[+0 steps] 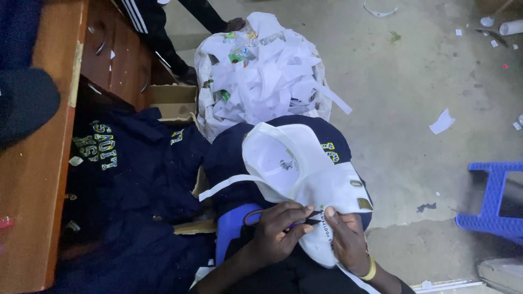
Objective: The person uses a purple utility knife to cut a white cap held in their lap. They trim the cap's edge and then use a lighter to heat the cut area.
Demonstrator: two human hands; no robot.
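Left hand (275, 231), lower centre of frame, fingers curled tight through the handles of small dark scissors (297, 220), blades pointing right onto white backing fabric. Right hand (348, 242), just right of it with a yellow wristband, is clamped down on the cap (297, 169), thumb and fingers pinching the white lining flat beside the blade tips. Cap sits centre frame on the lap, turned inside out: white interior up, navy outer showing at the edges with yellow stitched lettering, a loose white strip (226, 185) trailing off to the left. Risk as I judge it: blade tips sit very near the right thumb, so a slip could nick it; a cut too deep could go through the backing into the navy cloth or stitching. Above, upper centre, a white sack (204, 109) stuffed with white trimmings. Left of frame, a pile of navy garments (136, 179) with lettering beside a wooden desk (32, 179). Another person's dark sleeve (204, 13) with white stripes at top. Blue plastic stool (493, 201) far right; paper scraps on the concrete floor (414, 98).
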